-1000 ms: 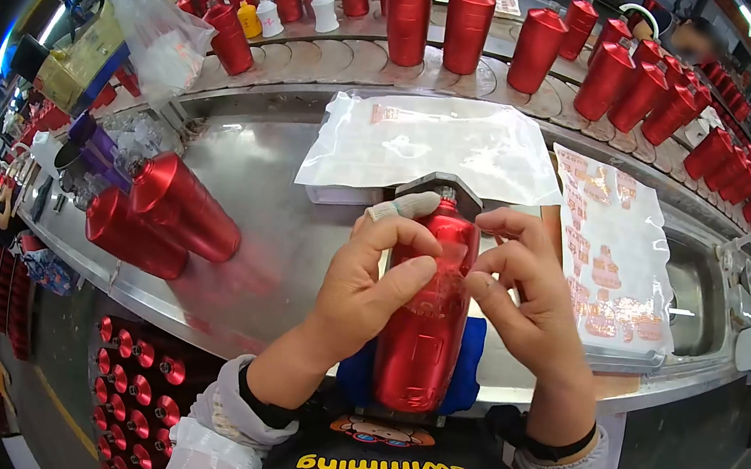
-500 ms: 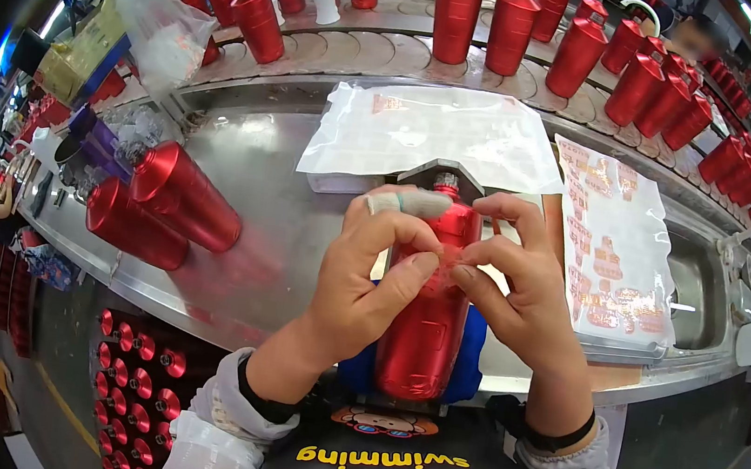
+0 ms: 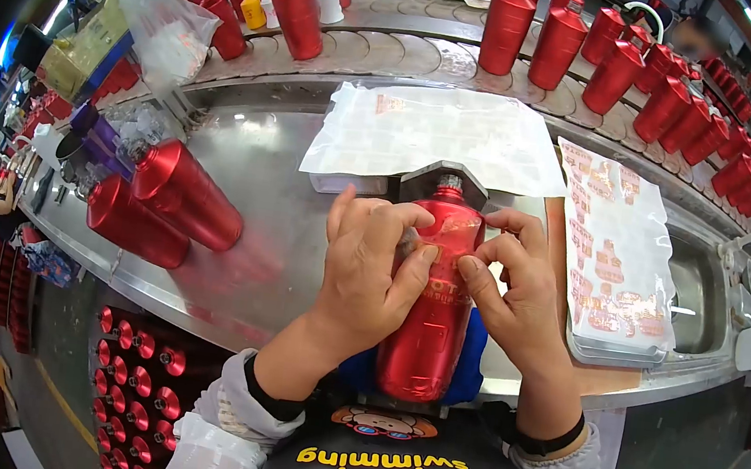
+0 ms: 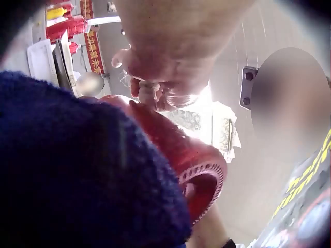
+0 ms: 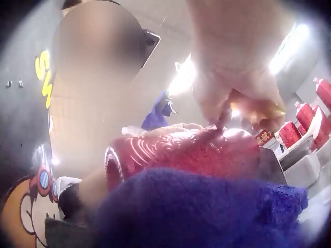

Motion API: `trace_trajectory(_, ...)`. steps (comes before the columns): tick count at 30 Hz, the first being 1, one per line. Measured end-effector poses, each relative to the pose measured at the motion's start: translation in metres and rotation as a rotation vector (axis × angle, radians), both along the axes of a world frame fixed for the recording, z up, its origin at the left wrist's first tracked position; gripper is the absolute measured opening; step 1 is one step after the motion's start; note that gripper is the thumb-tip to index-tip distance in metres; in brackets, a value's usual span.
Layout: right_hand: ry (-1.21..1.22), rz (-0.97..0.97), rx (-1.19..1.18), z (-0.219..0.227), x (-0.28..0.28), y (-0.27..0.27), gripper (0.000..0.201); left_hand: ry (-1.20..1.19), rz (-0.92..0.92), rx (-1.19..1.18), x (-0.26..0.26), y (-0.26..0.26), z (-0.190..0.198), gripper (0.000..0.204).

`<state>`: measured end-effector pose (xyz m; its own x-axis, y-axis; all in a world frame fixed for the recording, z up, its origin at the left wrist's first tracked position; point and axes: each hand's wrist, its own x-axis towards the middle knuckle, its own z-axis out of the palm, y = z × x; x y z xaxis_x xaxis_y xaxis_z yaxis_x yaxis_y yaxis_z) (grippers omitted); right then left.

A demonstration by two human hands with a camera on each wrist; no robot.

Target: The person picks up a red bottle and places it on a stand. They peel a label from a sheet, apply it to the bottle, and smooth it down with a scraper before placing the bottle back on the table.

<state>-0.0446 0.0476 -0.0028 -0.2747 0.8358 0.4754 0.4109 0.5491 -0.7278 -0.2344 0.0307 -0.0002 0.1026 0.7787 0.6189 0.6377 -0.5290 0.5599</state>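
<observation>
A red bottle [image 3: 422, 353] lies on a blue cloth [image 3: 473, 340], its neck in a dark notched holder [image 3: 419, 184]. Over its upper part, the left hand [image 3: 363, 261] and right hand [image 3: 519, 290] pinch a thin clear film [image 3: 449, 264] by its two sides, thumbs close to the bottle's face. Pale lettering shows between and below the thumbs. In the left wrist view the bottle [image 4: 176, 139] appears from its base end, beside the cloth [image 4: 77, 170]. The right wrist view has the right hand's fingers [image 5: 222, 116] at the bottle's surface [image 5: 191, 155]; film edges are unclear.
Two red bottles [image 3: 188, 193] lean at the left on the metal table [image 3: 263, 155]. White sheets [image 3: 434, 139] lie behind the holder, and a printed sticker sheet [image 3: 611, 263] at the right. Beyond runs a conveyor [image 3: 398, 50] with red bottles, and a sink [image 3: 702, 284] is at far right.
Both hands have come down closer to the bottle with the film. The left index finger has drawn back from near the neck. Bottles on the conveyor have shifted right.
</observation>
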Motion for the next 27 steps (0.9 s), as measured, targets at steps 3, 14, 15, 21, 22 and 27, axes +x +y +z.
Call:
trace_trajectory(3, 0.014, -0.001, -0.024, -0.002, 0.002, 0.002, 0.015, -0.076, 0.001, -0.075, 0.0, 0.001, -0.006, 0.018)
trace_trajectory(14, 0.054, 0.088, -0.159, -0.004, 0.004, 0.015, 0.016, -0.167, 0.034, -0.276, -0.011, 0.002, -0.015, 0.023)
trace_trajectory(15, 0.041, 0.093, -0.158, -0.004, 0.005, 0.016, 0.017, -0.189, 0.036, -0.292, -0.01, 0.001, -0.016, 0.023)
trace_trajectory(21, 0.073, 0.118, -0.176, -0.01, 0.002, 0.021, 0.02, -0.301, -0.001, -0.309, -0.018, 0.004, -0.024, 0.022)
trace_trajectory(22, 0.077, 0.12, -0.196, -0.012, 0.003, 0.021, 0.021, -0.335, -0.006, -0.302, -0.019, 0.004, -0.025, 0.022)
trace_trajectory(27, 0.185, 0.138, -0.332, -0.016, 0.006, 0.009, 0.018, -0.237, 0.001, -0.247, -0.017, 0.002, -0.023, 0.023)
